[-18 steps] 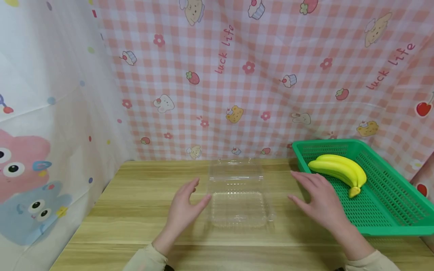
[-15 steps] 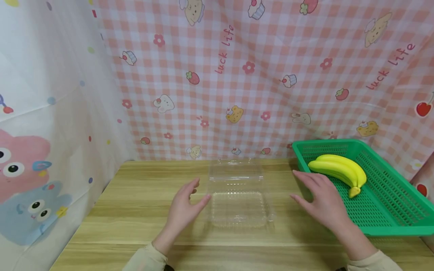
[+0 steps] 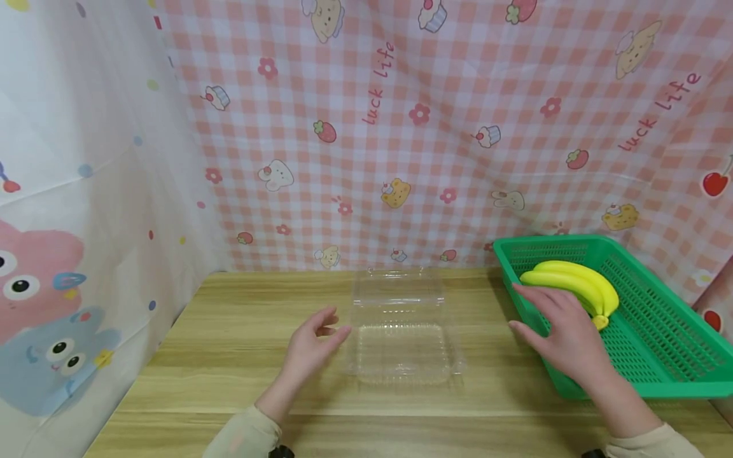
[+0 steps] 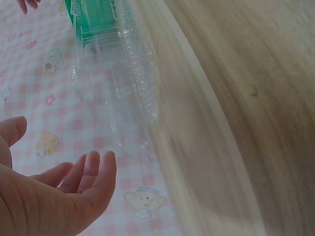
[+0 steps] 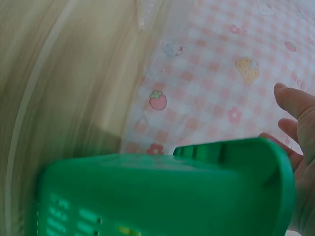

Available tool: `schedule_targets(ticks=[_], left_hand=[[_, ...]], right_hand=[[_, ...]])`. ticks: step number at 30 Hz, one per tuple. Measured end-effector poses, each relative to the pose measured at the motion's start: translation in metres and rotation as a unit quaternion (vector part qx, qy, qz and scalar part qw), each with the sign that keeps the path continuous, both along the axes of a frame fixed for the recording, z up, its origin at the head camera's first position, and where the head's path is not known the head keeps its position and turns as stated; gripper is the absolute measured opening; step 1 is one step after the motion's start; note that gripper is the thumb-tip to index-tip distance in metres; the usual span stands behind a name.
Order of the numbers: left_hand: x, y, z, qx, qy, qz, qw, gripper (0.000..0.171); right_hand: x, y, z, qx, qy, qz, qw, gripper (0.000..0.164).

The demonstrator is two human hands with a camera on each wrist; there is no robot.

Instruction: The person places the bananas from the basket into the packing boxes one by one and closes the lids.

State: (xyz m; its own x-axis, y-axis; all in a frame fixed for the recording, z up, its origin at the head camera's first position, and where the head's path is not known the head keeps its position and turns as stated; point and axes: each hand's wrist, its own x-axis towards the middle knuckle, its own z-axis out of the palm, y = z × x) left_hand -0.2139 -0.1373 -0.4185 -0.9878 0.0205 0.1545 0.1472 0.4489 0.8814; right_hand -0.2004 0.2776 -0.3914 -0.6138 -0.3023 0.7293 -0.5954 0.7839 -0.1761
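Note:
A clear plastic clamshell box (image 3: 403, 353) stands in the middle of the table with its lid raised at the back. Just left of it hovers my left hand (image 3: 311, 343), fingers loosely bent and holding nothing; the left wrist view shows this hand (image 4: 74, 196) apart from the box (image 4: 113, 83). My right hand (image 3: 569, 334) is over the left side of the green basket (image 3: 658, 389), thumb and fingers spread around nothing. Behind that hand lies a bunch of yellow bananas (image 3: 572, 280) in the basket, its stem end partly covered by the hand.
The wooden table (image 3: 229, 356) runs back to a pink checked cloth (image 3: 343, 159). A white cartoon-print cloth (image 3: 114, 222) hangs at the left. In the right wrist view the basket wall (image 5: 162, 191) fills the bottom.
My right hand has moved to the right, from beside the basket to over its left side. The left hand has shifted slightly left. The box and bananas stay put.

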Motion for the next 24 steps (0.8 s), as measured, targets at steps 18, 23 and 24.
schedule_targets(ticks=[18,23,24], left_hand=[[-0.017,-0.002,-0.012,0.123,-0.108,-0.026,0.9861,0.058],[-0.019,-0.001,-0.014,0.144,-0.127,-0.027,0.9811,0.056],[-0.019,-0.001,-0.014,0.146,-0.128,-0.026,0.9806,0.056]], right_hand=[[-0.004,0.027,0.010,0.015,0.018,0.017,1.000,0.069],[-0.003,0.035,0.014,0.022,0.005,0.002,1.000,0.063],[-0.002,0.036,0.015,0.022,0.004,0.001,1.000,0.065]])
